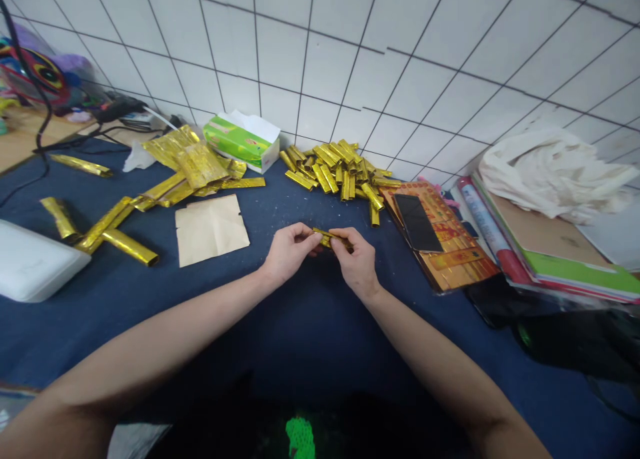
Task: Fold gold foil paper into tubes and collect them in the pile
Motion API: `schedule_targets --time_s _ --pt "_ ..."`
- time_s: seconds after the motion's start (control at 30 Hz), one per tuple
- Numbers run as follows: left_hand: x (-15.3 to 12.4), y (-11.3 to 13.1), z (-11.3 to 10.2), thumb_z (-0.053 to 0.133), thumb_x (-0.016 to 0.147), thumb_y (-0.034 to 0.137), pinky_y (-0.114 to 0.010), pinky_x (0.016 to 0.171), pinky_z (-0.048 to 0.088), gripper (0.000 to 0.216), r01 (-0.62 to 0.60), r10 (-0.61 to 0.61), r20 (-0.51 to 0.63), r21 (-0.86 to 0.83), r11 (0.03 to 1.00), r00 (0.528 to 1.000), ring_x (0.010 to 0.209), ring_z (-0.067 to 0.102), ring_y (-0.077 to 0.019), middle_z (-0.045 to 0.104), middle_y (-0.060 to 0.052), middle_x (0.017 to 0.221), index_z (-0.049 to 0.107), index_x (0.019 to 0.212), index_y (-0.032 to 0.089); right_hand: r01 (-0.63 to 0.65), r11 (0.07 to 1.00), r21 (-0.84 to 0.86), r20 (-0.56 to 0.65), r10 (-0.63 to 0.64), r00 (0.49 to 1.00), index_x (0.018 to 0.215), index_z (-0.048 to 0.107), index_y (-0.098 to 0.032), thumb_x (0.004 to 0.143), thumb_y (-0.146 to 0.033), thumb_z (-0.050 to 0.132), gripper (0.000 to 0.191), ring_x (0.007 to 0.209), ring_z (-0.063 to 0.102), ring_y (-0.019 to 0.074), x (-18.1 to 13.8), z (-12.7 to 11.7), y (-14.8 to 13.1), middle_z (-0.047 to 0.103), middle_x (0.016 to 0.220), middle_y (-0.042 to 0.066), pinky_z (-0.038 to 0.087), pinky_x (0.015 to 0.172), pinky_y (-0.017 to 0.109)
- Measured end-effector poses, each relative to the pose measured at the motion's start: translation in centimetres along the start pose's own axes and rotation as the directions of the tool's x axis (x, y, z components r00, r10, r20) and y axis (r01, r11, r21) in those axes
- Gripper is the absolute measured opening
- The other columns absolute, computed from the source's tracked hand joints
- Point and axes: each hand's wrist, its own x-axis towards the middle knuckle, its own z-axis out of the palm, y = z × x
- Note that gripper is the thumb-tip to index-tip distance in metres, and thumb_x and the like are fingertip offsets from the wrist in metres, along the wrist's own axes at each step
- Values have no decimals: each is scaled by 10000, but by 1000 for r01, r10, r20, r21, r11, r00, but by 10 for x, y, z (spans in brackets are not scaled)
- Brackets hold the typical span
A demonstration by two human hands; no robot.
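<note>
My left hand (pixel 287 253) and my right hand (pixel 358 261) meet at the middle of the blue cloth. Between their thumbs and fingers they pinch a small strip of gold foil paper (pixel 326 237), folded or rolled; the fingers hide much of it. Just behind lies a heap of small gold foil tubes (pixel 333 162). To the left rests a square of tan paper (pixel 212 231) with creases. Beyond it are larger flat gold foil packs (pixel 173 149), and several gold foil rolls (pixel 131 246) lie loose nearer the left edge.
A green tissue box (pixel 240 142) stands against the tiled wall. At right, a dark phone (pixel 417 222) lies on an orange-gold printed packet (pixel 450 245), beside stacked books (pixel 575 265) under a white plastic bag (pixel 555 169). A white case (pixel 37 262) and black cable (pixel 43 122) occupy the left.
</note>
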Motion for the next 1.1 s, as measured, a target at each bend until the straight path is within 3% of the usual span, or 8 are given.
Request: schedule_targets --time_s 0.13,0.43,0.57,0.63,0.73,0.93,1.1 --pt "1 3 1 631 687 208 -236 536 505 122 76 -77 -22 -63 995 997 544 614 -122 624 -11 586 554 656 120 109 993 -46 2 -109 994 871 619 -221 790 -214 513 133 786 582 157 0 -1 -5 605 838 18 480 729 320" --pt "2 10 0 551 716 92 -216 496 484 61 244 -254 -42 -168 955 966 496 607 -115 621 -19 566 560 658 107 120 992 -45 43 -119 992 899 576 -227 786 -213 528 124 795 582 160 -2 -1 -3 598 852 16 480 741 325" --pt "5 12 -4 543 729 89 -216 503 484 94 242 -274 -87 -270 932 958 499 618 -124 621 -21 554 512 647 123 103 994 39 -85 -100 991 1037 487 -231 745 -238 596 311 893 569 168 -1 0 -1 548 1103 66 470 788 345" --pt "7 13 -6 555 728 102 -218 516 487 102 222 -269 -117 -310 924 956 511 625 -129 624 -23 558 501 646 128 93 993 68 -127 -84 988 982 490 -220 736 -259 610 276 951 553 182 1 0 2 519 1158 87 463 801 355" --pt "9 14 -8 557 724 103 -223 531 495 104 228 -285 -123 -345 911 951 523 634 -137 629 -27 561 500 640 128 61 996 67 -101 -54 993 856 530 -201 744 -283 604 157 988 541 197 5 -2 4 545 1111 90 459 797 356" --pt "11 13 -10 557 702 106 -248 552 511 58 247 -289 -61 -373 894 955 577 659 -174 658 -56 612 519 661 118 -21 986 166 -67 32 997 677 557 -178 740 -291 607 139 865 578 177 8 -2 5 598 1020 78 474 709 312" --pt "12 16 -14 510 702 85 -250 550 514 52 317 -338 9 -372 873 941 598 665 -182 672 -87 679 562 700 91 -103 889 445 -81 155 985 644 579 -181 724 -274 621 130 679 589 135 9 2 10 630 784 5 476 649 285"
